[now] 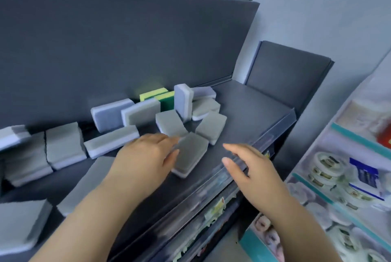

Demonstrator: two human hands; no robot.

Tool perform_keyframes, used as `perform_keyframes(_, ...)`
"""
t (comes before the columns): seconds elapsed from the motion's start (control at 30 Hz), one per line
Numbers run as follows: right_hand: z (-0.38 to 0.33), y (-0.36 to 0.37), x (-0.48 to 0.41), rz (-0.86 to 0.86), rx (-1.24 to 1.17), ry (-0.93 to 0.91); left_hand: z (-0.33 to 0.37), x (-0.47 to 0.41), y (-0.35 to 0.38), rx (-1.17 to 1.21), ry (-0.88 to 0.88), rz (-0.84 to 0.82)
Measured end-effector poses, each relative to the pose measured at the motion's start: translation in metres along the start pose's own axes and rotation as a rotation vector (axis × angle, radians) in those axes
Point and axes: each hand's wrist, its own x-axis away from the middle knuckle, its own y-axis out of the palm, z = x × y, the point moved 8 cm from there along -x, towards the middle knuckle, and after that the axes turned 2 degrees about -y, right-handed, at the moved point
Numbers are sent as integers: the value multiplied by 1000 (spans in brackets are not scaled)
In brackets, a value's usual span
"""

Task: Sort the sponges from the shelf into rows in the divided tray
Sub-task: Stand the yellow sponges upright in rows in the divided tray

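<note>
Head view: a dark grey shelf (249, 113) with a clear plastic front lip (281, 126) carries a scatter of rectangular sponges, most with a grey scouring face on a pale foam base. One flat grey-topped sponge (191, 153) lies near the front edge. The left hand (146, 155) reaches over the shelf with its fingers stretched out, thumb and fingertips at that sponge's left edge, not curled round it; blur hides whether they touch. The right hand (254, 168) hovers to the right over the lip, fingers loosely extended, holding nothing. Farther back, a pale upright sponge (183, 100) stands among tilted ones, with a yellow-and-green sponge (157, 96) beside it against the back panel. More grey sponges (63, 145) lean in a line at the left. A rack of packaged goods (338, 177) stands at the right.
</note>
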Motion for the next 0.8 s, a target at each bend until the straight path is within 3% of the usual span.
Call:
perform_keyframes(0.13, 24, -22, -91, -81, -17, -110, -20, -60, 9, 19, -232, -14)
perform_keyframes(0.43, 22, 29, -256, -355, -43, -278, -55, -118, 38, -234, -351, 25)
perform_keyframes(0.67, 16, 103, -307, -483, 27, -351, -79, -132, 46, -314, -420, -35)
perform_keyframes(0.8, 15, 117, -308, -542, -156, -288, -87, -144, 52, -291, -422, -99)
